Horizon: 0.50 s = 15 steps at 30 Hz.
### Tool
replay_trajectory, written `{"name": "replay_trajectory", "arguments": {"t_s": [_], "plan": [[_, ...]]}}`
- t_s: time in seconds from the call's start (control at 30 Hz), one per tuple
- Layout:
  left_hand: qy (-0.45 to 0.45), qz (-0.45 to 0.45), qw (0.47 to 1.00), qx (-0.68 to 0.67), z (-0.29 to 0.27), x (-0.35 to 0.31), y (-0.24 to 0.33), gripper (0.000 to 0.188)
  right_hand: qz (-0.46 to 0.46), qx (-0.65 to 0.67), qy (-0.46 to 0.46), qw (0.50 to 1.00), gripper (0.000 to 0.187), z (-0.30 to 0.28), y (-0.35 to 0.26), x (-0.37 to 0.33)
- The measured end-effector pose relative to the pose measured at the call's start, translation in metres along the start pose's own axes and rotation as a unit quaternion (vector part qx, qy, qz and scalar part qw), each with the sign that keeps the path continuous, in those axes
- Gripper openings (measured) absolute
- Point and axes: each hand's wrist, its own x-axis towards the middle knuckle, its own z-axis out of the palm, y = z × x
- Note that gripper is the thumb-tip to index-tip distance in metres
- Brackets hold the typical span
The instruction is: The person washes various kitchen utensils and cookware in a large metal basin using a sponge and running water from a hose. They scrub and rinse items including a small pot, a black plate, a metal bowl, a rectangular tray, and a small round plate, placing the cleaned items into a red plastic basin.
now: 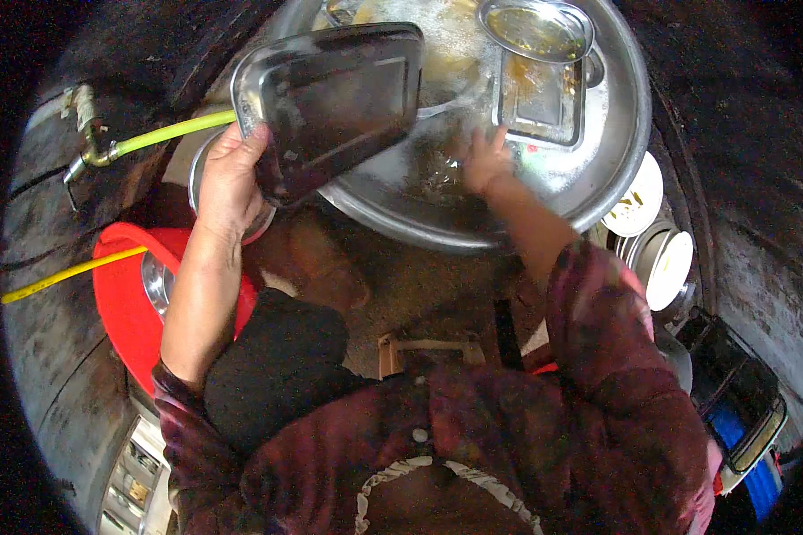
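My left hand [228,176] grips a rectangular metal tray [341,109] by its near left side, thumb over the rim. The tray is tilted over the left edge of a large round metal basin [401,228] with foamy water in it. My right hand [489,162] is low in the basin at the water, fingers spread and a little blurred, with nothing visible in them. Just beyond it lies a smaller rectangular tray [541,105] with brownish residue. An oval metal dish [537,34] overlaps that tray's far end.
A red plastic tub [134,312] with a metal bowl [156,283] stands at left. A yellow-green hose [174,132] runs from a wall tap [87,134]. White plates or lids [669,270] and stacked metalware sit right of the basin. A wooden stool [430,343] is below.
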Motion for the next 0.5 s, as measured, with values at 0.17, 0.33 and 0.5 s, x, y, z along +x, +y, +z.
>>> {"name": "replay_trajectory", "arguments": {"t_s": [0.17,0.33,0.5], "plan": [[0.026,-0.089,0.987,-0.129,-0.02,-0.004,-0.013,0.018,-0.26,-0.264,-0.244,0.896,0.036,0.0,-0.003,-0.012],[0.011,-0.092,0.988,-0.124,-0.032,-0.008,-0.018,0.029,-0.203,-0.068,-0.255,0.943,0.029,0.015,0.039,0.014],[-0.007,-0.097,0.989,-0.116,-0.025,-0.003,-0.019,0.02,-0.11,0.095,-0.192,0.971,0.026,0.027,0.055,0.033]]}}
